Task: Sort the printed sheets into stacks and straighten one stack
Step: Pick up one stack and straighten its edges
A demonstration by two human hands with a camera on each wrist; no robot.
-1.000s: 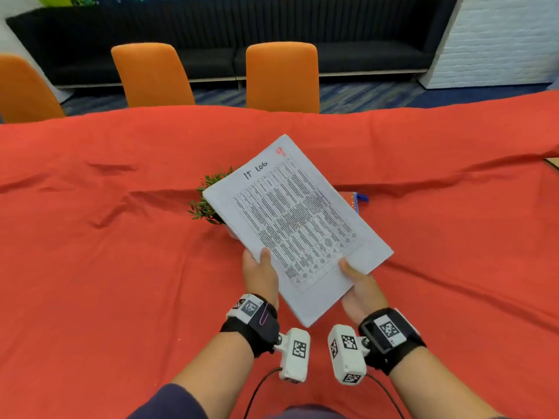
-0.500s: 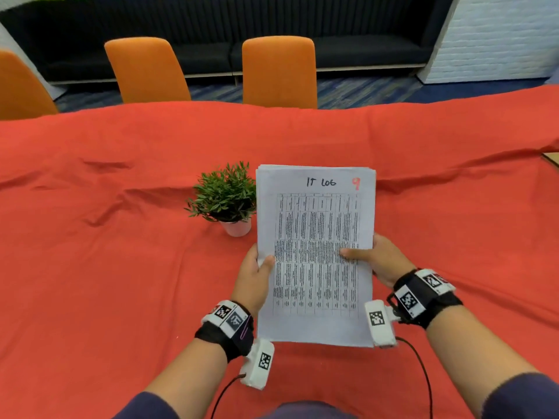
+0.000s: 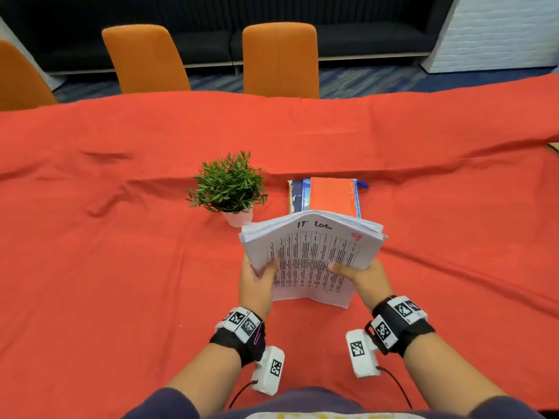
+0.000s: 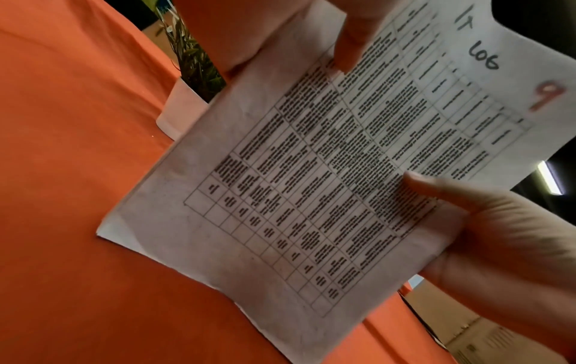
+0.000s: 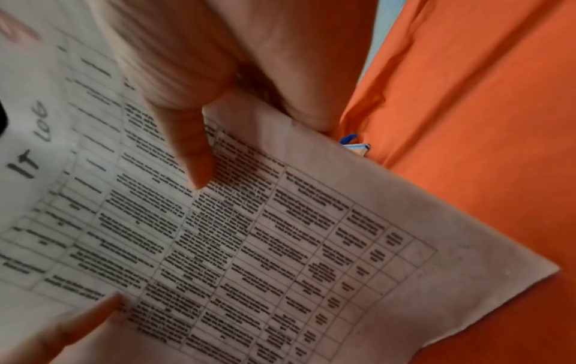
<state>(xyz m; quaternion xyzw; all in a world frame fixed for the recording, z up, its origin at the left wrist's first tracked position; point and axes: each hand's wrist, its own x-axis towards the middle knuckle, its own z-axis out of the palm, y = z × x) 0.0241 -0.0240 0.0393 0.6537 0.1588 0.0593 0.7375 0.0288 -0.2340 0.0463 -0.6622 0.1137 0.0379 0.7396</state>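
We see even, bright indoor light; head view bends at edges; both wrist views soft w/ blur.

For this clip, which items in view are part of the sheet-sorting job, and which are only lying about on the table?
Part of the job:
- stack of printed sheets, top page marked "IT LOG"
- left hand, gripping its left edge
- right hand, gripping its right edge

Just lying about:
- potted plant
- orange notebook
- book beside it
- orange chairs
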